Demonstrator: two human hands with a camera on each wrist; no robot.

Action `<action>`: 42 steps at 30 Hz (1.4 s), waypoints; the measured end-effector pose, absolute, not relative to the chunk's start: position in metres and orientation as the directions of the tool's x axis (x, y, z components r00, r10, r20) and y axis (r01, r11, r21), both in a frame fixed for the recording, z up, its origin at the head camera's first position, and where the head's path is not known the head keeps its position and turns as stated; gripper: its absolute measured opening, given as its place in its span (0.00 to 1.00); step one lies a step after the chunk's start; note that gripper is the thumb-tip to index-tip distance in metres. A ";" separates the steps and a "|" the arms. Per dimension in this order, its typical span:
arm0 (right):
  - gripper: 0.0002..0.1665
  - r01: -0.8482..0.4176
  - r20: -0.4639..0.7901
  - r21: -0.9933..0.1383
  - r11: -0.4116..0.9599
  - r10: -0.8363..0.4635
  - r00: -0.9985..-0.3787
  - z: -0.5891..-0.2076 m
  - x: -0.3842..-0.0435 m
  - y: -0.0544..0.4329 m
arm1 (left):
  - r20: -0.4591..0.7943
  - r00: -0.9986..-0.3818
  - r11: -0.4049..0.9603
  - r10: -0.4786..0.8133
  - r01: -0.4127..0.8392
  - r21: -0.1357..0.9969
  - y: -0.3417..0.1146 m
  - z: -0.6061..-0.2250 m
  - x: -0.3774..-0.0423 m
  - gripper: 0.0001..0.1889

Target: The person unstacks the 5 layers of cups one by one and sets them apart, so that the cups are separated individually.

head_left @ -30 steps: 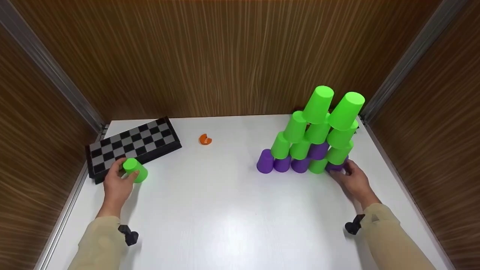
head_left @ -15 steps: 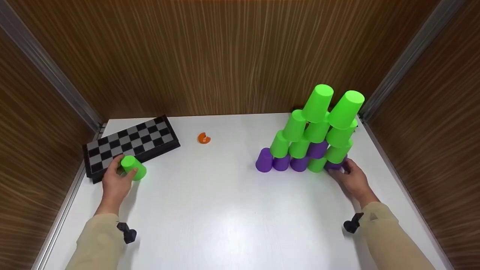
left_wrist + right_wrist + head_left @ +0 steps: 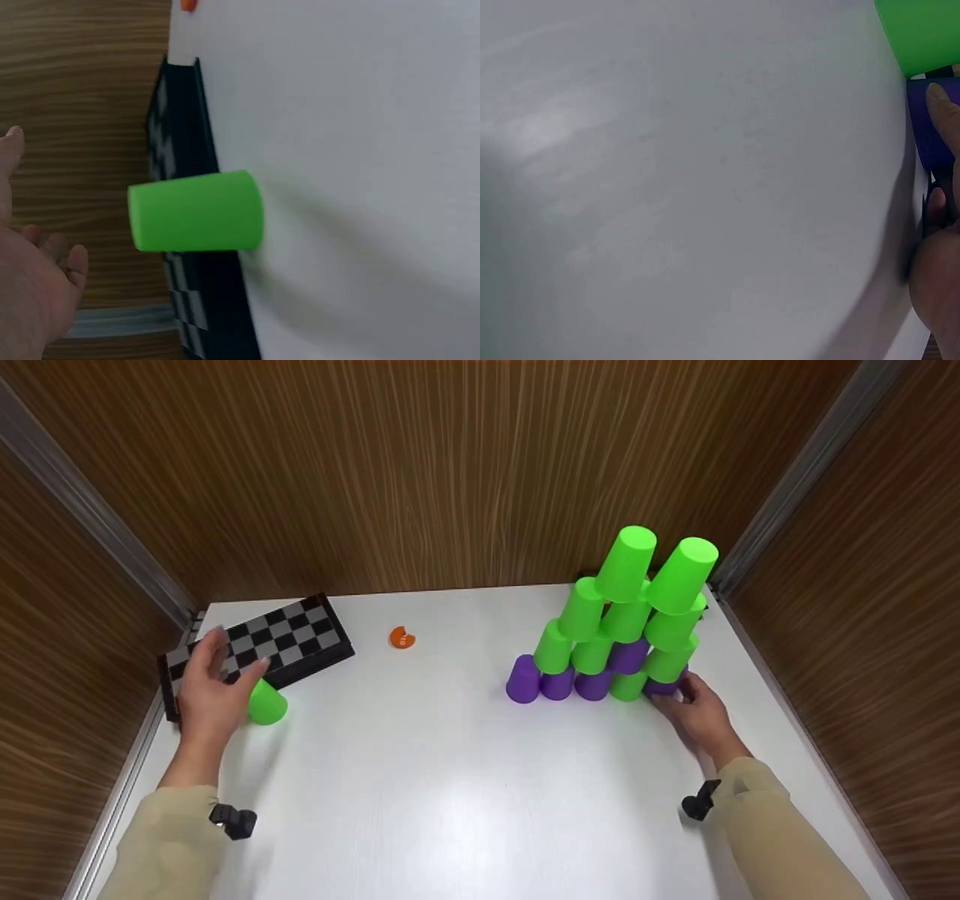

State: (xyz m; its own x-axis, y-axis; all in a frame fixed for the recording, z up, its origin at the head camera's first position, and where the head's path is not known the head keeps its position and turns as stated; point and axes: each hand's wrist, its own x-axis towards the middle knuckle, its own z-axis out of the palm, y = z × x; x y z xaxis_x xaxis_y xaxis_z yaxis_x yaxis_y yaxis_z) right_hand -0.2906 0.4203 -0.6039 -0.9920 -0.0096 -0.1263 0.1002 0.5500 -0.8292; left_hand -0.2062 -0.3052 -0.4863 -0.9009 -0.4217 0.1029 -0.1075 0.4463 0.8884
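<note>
Two tan sleeves reach in over the white bench, and here's the right grip, a bare hand, thumb and fingers holding the purple cup at the right end of the bottom row. Across the way, the left grip is spread and holds nothing, the wrist view showing a clear gap between it and the lone green cup, which stands mouth down on the bench just beside the checkered board. So the step in hand, as I read it: one side steadies the base, the other deals with that single cup. The next move would call for the left fingers round it, a lift clear of the board's edge, and a very calm right side, because everything rests on that row! And what a stack: five cups along the bottom, then four, three, and two green ones on top, their narrow ends apart. Farther back lies a notched orange piece, and behind it all rises the wood-grain panel
</note>
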 end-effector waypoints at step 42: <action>0.51 0.117 -0.141 -0.833 0.540 -0.003 -0.990 -0.601 -0.282 0.419 | 0.365 -0.823 0.373 0.435 0.534 0.759 0.086 -0.332 -0.325 0.35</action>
State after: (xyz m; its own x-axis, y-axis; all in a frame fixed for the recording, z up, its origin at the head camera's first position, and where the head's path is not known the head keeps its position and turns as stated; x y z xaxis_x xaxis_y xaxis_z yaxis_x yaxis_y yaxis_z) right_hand -0.2816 0.4188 -0.6013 -0.9900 -0.0034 -0.1413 0.1171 0.5404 -0.8332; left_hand -0.3245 0.0864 -0.3323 -0.8233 0.4346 0.3652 0.5335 0.3727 0.7592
